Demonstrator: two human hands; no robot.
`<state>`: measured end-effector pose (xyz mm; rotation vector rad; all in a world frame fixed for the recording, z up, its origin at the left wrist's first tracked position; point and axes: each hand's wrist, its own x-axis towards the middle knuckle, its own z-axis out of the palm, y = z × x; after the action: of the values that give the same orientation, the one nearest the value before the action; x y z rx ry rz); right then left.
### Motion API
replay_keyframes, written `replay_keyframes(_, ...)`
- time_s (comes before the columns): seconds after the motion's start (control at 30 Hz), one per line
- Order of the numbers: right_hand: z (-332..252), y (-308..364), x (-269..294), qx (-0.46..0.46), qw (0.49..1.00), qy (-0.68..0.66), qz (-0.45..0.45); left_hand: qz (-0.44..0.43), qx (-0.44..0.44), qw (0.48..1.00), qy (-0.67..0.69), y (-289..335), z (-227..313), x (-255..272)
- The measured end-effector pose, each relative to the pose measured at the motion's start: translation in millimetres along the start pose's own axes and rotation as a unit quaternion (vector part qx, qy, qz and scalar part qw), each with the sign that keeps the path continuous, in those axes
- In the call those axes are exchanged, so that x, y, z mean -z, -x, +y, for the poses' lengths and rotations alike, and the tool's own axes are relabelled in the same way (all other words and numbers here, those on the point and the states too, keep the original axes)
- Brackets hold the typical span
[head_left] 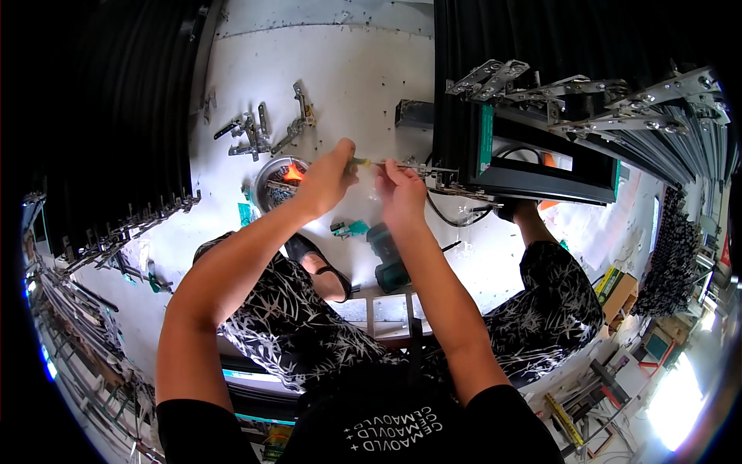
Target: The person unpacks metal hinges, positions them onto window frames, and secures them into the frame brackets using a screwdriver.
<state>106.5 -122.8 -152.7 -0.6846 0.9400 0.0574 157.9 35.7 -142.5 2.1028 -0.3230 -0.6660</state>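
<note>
My left hand (328,182) is closed around a small screwdriver with a yellowish handle (361,162), pointed to the right. Opposite it, my right hand (403,192) has thumb and fingers pinched at the free end of a thin metal hinge arm (439,168). That arm juts left from the corner of a black window frame (533,185). The screwdriver's tip comes close to the right fingertips; whether it touches a screw is too small to tell. Below my left wrist sits a round bowl (263,185) of small dark hardware, with an orange piece (294,172) in it.
Loose metal hinges (251,135) lie on the white surface beyond the bowl. A green-and-black cordless drill (389,259) lies by my right forearm. Black profiles (116,100) are stacked at left, and more frames with protruding hinge arms (634,108) at right. A black cable (456,220) curves under the frame.
</note>
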Motion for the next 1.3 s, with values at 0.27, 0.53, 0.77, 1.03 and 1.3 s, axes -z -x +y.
replay_keyframes(0.27, 5.9, -5.7, 6.7, -0.034, 0.996, -0.058, -0.063, 0.135, -0.128, 0.964, -0.188, 5.5, -17.1, -10.2)
replay_keyframes(0.53, 5.4, -3.2, 13.5, -0.031, 0.998, -0.035, -0.05, 0.029, -0.118, 0.976, -0.181, 9.4, -3.2, 7.1)
replay_keyframes(0.77, 8.7, -1.4, 7.7, -0.016, 0.997, -0.061, -0.046, 0.086, -0.161, 0.928, -0.324, 11.0, -2.2, 5.4)
replay_keyframes(1.03, 12.0, -7.4, 27.2, -0.116, 0.985, 0.091, -0.087, 0.007, -0.05, 0.977, -0.208, 29.4, -19.8, 1.6)
replay_keyframes(1.3, 44.4, 43.1, 13.3, -0.152, 0.979, 0.022, -0.134, 0.013, -0.016, 0.962, -0.273, 97.3, 17.4, 46.7)
